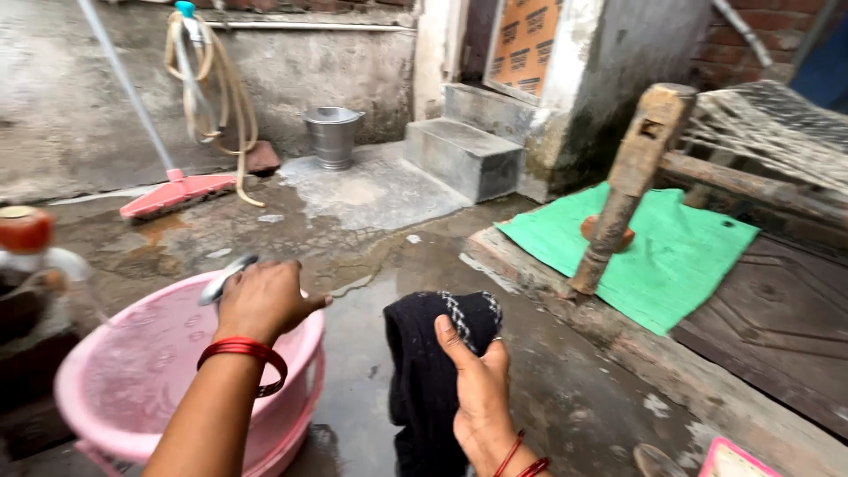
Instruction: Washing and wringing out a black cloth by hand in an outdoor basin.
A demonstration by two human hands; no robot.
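Note:
My right hand [481,389] grips a black knitted garment [430,371] with a small white pattern near its top; the cloth hangs down over the wet concrete floor. My left hand [262,299], with red bangles at the wrist, is closed around a thin silvery object [226,277] whose end sticks out to the left. That hand hovers over the rim of a pink plastic tub [132,380] at the lower left.
A plastic bottle with an orange cap [25,243] stands left of the tub. A pink broom head [177,193], a hanging hose [216,84], a steel bucket [333,135] and concrete steps [464,150] lie beyond. A green mat [671,256] and a wooden cot leg [623,190] are at the right.

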